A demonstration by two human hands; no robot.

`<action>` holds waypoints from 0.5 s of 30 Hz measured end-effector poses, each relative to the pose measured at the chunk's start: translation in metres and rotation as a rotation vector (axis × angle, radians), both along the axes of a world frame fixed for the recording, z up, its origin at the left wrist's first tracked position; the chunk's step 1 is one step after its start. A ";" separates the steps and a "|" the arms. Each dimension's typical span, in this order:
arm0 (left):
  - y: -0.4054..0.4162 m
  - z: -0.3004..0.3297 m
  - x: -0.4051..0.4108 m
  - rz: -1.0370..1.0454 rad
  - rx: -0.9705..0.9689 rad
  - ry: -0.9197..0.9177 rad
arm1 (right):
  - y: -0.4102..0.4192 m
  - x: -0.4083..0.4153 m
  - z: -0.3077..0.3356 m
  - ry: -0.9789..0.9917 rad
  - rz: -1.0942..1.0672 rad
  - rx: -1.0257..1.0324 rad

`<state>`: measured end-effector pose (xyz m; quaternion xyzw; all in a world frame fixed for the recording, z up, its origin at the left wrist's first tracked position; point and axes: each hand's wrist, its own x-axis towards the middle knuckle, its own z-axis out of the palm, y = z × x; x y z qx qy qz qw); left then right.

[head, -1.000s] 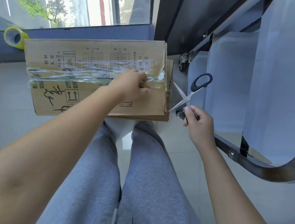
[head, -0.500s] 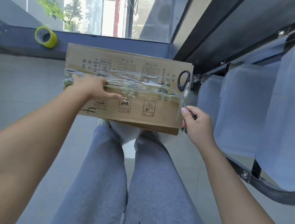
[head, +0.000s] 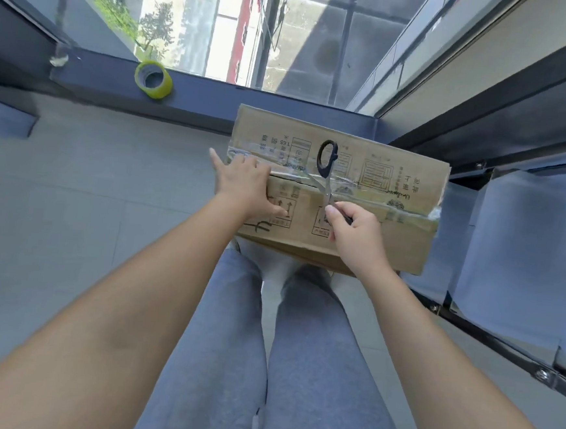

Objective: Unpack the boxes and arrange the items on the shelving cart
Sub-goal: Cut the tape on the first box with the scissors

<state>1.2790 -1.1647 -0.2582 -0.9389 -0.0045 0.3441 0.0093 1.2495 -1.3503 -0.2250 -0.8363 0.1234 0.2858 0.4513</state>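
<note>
Cardboard box (head: 391, 238) on the floor, straight ahead of the legs, top flaps closed and sealed along the seam with clear packing tape (head: 371, 191). Printed upside down as seen from the head camera: handling symbols, arrows, some characters.

Nearest the camera: grey trousers (head: 229, 362), two bare forearms reaching forward over them.

Left hand (head: 246, 186) flat on the box's left end, fingers straight and spread, palm pressing on the flap beside the tape; forefinger pointing out past the box edge. Holding nothing.

Right hand (head: 354, 235) curled round the lower handle of black-handled scissors (head: 325, 170), thumb on top. Blades open, lying across the taped seam near the middle of the box, the free handle loop pointing away from the body. Blade tips hidden at the hand, so contact with the tape beneath not fully clear.

Right of the box, touching or just beside it: shelving cart (head: 469, 325), dark metal frame, shelves covered with pale sheets (head: 515, 259).

Pale grey tiled floor (head: 89, 199) left of the box.

Farther off, past the box: dark window ledge (head: 195, 104) with a yellow-green roll of tape (head: 153, 80) standing on it, well left of the box. Small scrap of crumpled tape (head: 59, 59) at the ledge's far left. Beyond the glass, pavement and trees far below.
</note>
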 end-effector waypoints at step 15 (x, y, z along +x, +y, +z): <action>0.046 0.004 -0.031 -0.272 -0.183 -0.350 | 0.079 0.004 0.005 -0.030 -0.034 -0.026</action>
